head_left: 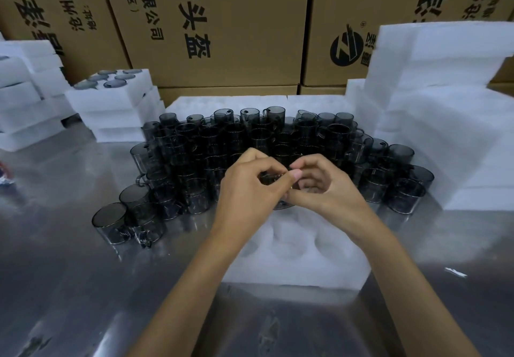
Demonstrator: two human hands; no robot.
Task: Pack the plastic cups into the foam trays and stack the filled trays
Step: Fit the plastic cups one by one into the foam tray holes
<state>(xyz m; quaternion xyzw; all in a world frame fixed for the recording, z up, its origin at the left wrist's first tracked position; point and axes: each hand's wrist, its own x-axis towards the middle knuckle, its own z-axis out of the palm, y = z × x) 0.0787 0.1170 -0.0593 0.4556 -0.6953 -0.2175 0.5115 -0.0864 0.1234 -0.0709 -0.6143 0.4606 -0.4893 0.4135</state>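
tabletop (69, 287) carries an empty foam tray (294, 262). above it, left hand (247, 189) and right hand (328, 189) each grip one smoked cup (278, 181). risk: cup slips, toppling the crowded cups (250, 139) behind.

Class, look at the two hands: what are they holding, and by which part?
Both the left hand and right hand hold one dark plastic cup, fingers curled around its upper part; the exact grip is hidden.

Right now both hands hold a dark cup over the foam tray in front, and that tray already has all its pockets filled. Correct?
Not quite. The head view shows the foam tray with empty pockets. Both hands, left and right, do hold a dark cup over it.
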